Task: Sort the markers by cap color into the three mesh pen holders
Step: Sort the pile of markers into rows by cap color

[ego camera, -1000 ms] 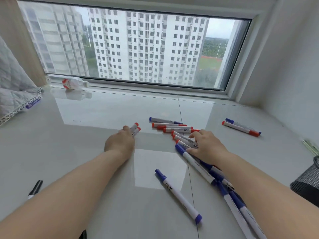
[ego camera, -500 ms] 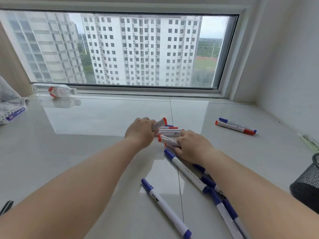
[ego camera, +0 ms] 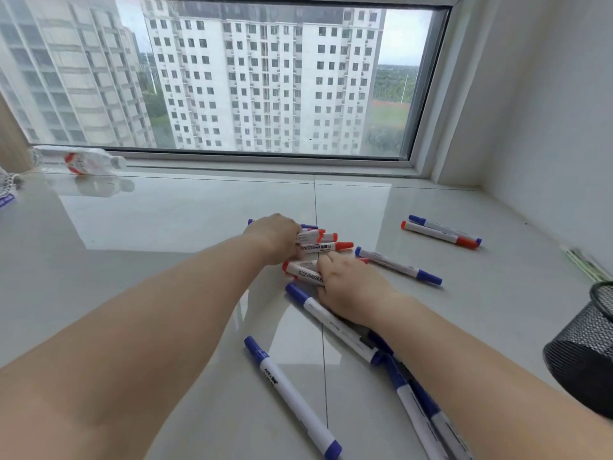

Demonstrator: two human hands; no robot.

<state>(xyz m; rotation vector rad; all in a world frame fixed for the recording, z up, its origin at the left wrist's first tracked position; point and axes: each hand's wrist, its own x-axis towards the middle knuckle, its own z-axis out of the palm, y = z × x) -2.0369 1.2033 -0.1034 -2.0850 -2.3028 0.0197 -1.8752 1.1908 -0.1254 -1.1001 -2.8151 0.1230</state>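
White markers with red or blue caps lie on a glossy tiled ledge. My left hand (ego camera: 277,237) grips a bunch of red-capped markers (ego camera: 323,245) at mid-ledge. My right hand (ego camera: 348,287) curls over two more red-capped markers (ego camera: 300,270) just in front of that bunch. Blue-capped markers lie around: one (ego camera: 292,396) near the front, one (ego camera: 331,323) under my right wrist, one (ego camera: 398,265) to the right. A red and blue pair (ego camera: 441,232) lies far right. A black mesh pen holder (ego camera: 587,346) stands at the right edge.
A plastic bottle (ego camera: 78,159) lies by the window sill at the back left. Quilted cloth (ego camera: 8,182) shows at the left edge. A white wall closes the right side. More blue markers (ego camera: 421,413) pass under my right forearm.
My left hand moved right with its red markers and now lies against the red pile. My right hand drew two red markers toward it. The view shifted left and down.
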